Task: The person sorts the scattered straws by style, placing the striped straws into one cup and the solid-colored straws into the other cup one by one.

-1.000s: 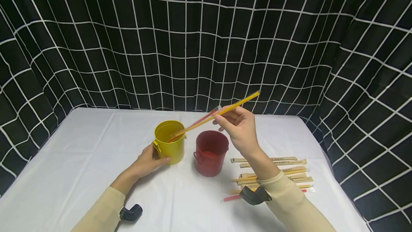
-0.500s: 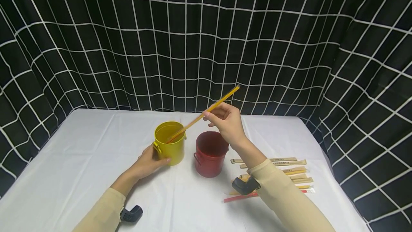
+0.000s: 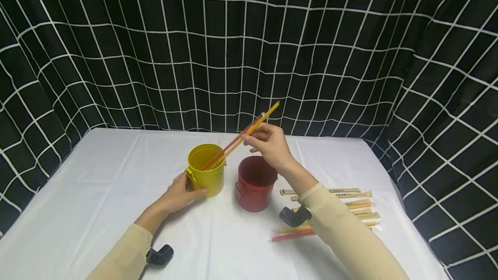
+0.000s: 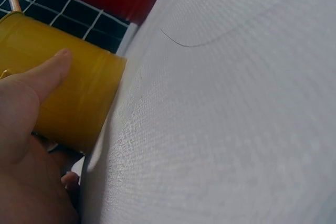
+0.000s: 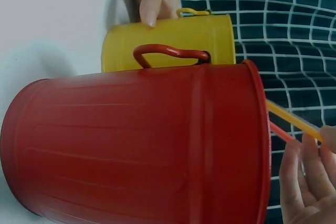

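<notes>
A small yellow metal bucket (image 3: 210, 182) stands on the table, and my left hand (image 3: 179, 195) grips it from the left, its thumb along the wall in the left wrist view. My right hand (image 3: 272, 146) pinches a yellow straw (image 3: 268, 112) between thumb and fingers. The straw slants down to the left, its lower end inside the yellow bucket. Close alongside it, a red straw (image 3: 243, 132) leans out of the same bucket, its upper part passing behind the yellow one. A red bucket (image 3: 253, 195) stands just right of the yellow bucket, below my right hand.
Several paper-wrapped straws (image 3: 352, 194) lie on the white cloth (image 3: 97, 193) at the right, partly under my right forearm. Beside them are yellow straws and another red straw (image 3: 288, 237). A black curtain with white grid lines (image 3: 218, 55) surrounds the table.
My right hand has moved left with the yellow straw, which now stands steeper. The red straw beside it has tilted steeper too. My left hand stays on the yellow bucket.
</notes>
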`<state>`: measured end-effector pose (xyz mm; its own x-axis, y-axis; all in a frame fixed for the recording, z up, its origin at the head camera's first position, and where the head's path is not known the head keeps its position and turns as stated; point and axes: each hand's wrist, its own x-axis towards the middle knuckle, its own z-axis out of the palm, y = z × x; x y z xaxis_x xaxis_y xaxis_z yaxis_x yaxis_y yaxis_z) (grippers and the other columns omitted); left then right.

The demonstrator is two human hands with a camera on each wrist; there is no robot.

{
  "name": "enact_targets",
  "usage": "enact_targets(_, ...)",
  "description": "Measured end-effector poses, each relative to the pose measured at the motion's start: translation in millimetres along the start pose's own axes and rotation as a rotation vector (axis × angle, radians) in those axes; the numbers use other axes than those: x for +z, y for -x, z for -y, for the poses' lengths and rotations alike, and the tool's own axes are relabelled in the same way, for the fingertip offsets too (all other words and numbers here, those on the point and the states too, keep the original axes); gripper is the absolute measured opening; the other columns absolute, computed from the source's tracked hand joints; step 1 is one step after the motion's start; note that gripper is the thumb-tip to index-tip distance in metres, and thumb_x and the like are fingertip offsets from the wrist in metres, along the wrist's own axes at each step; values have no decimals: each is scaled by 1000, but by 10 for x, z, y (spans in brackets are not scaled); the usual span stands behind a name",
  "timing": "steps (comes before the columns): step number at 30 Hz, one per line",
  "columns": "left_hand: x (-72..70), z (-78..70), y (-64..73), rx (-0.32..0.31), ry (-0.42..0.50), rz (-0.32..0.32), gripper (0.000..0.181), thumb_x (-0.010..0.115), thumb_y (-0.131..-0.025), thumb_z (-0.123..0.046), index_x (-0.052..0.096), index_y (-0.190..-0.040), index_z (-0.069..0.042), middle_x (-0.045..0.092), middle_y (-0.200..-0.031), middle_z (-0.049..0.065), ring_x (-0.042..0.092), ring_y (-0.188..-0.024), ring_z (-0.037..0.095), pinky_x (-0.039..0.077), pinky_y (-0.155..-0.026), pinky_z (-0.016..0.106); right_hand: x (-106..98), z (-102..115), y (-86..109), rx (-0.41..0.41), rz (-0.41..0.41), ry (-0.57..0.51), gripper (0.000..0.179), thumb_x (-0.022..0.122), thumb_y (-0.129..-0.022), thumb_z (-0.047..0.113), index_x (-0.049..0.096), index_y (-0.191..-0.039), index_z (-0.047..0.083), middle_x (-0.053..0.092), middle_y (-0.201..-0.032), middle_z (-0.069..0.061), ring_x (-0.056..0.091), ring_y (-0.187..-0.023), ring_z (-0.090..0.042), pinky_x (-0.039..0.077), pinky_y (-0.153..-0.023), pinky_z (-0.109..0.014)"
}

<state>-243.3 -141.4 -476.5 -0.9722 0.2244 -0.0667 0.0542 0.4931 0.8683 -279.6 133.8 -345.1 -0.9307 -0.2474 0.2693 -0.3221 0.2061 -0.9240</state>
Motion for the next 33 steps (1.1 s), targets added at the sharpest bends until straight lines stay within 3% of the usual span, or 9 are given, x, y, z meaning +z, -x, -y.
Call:
enact_targets(6, -2, -9, 22, -7, -6, -1, 87, 74, -90, -38, 29, -158, -7, 32, -165, 18, 23, -155, 39, 16, -127, 61, 26, -51, -11, 55, 57, 49, 26, 69, -93, 8, 68, -115, -6, 73, -112, -26, 69, -84, -9, 61, -71, -26)
enact_targets(17, -5, -9, 7, 33, 1, -1, 85, 75, -90, -37, 31, -157, -7, 36, -163, 18, 27, -154, 38, 17, -127, 60, 45, -58, -4, 83, 121, 119, 26, 70, -93, 10, 70, -113, -7, 73, -113, -24, 69, -94, -15, 62, -78, -33)
enact_targets(24, 2, -11, -11, 22, 4, -1, 87, 75, -89, -39, 31, -157, -8, 35, -164, 17, 25, -155, 37, 16, -127, 60, 34, -63, -10, 70, 149, 168, 25, 70, -93, 10, 71, -112, -6, 75, -108, -24, 69, -90, -16, 64, -82, -37)
enact_targets(33, 0, 21, -14, 19, 15, 3, 89, 76, -88, -37, 29, -158, -8, 33, -164, 16, 23, -156, 36, 15, -128, 58, -45, -29, 50, 88, 148, 202, 28, 69, -94, 15, 71, -114, -3, 75, -112, -20, 72, -101, -24, 63, -85, -35)
